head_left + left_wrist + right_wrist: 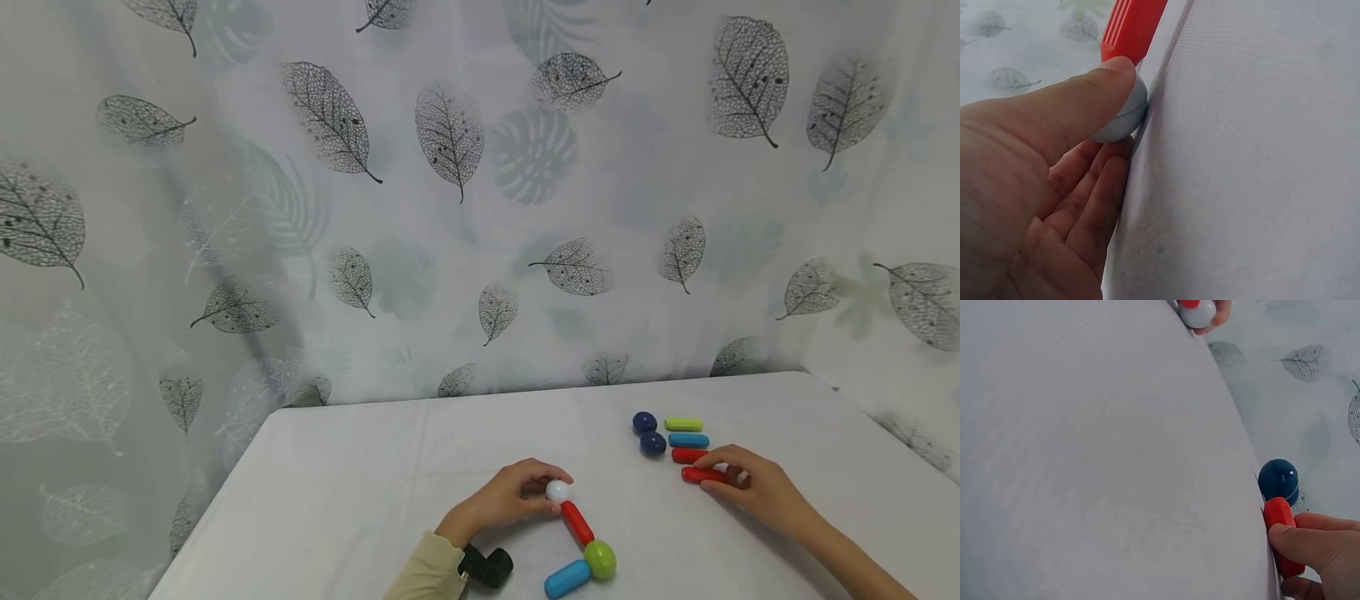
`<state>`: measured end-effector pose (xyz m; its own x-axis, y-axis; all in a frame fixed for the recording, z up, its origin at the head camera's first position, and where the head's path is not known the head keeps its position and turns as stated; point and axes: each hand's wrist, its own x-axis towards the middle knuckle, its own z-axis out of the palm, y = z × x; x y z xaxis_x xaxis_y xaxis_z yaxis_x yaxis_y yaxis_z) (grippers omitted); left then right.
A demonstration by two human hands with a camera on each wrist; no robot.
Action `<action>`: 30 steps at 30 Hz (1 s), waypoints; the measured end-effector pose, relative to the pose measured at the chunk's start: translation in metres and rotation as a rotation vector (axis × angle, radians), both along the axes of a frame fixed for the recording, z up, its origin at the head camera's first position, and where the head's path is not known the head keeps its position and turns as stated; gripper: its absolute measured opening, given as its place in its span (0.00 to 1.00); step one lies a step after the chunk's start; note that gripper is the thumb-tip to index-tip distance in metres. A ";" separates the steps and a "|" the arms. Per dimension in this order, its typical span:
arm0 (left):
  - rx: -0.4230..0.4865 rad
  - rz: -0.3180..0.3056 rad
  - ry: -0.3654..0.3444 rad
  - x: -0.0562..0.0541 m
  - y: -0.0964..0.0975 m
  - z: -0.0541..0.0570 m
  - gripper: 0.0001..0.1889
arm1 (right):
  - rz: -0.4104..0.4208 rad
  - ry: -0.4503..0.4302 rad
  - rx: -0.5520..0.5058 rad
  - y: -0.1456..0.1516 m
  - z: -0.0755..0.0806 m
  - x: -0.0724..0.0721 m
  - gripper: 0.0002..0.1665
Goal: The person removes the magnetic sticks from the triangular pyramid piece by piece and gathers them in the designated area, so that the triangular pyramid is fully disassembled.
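My left hand (pixel 513 498) holds a white ball (pixel 558 491) between thumb and fingers at the middle front of the table. A red rod (pixel 577 523) runs from that ball to a lime-green ball (pixel 600 559), and a blue rod (pixel 567 579) joins the green ball, making a bent chain. In the left wrist view the thumb presses on the white ball (pixel 1124 119) close to the red rod's end (pixel 1132 31). On the right, my right hand (pixel 761 492) pinches a loose red rod (pixel 699 475) lying on the cloth; the right wrist view shows the thumb along this rod (pixel 1280 512).
Beyond the right hand lie another red rod (pixel 687 455), a blue rod (pixel 688 440) and a yellow-green rod (pixel 683 424) in a row. Two dark blue balls (pixel 652 444) sit left of them. A leaf-patterned curtain (pixel 450 250) hangs behind the white table (pixel 360 483).
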<state>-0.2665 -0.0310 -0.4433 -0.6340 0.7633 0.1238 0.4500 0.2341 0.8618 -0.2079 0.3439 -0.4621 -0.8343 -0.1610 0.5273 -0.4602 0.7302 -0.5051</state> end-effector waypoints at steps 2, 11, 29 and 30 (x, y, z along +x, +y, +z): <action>0.014 -0.004 0.013 0.001 0.001 -0.002 0.20 | -0.006 -0.005 -0.003 0.001 -0.001 0.002 0.19; -0.124 -0.116 0.302 0.011 0.011 -0.005 0.24 | -0.036 -0.001 -0.046 0.002 -0.003 0.011 0.21; -0.296 -0.070 0.529 0.016 0.017 0.015 0.12 | 0.145 0.049 -0.107 -0.023 0.013 0.013 0.22; -0.300 -0.060 0.510 0.017 0.018 0.015 0.12 | 0.166 0.054 -0.109 -0.025 0.013 0.013 0.22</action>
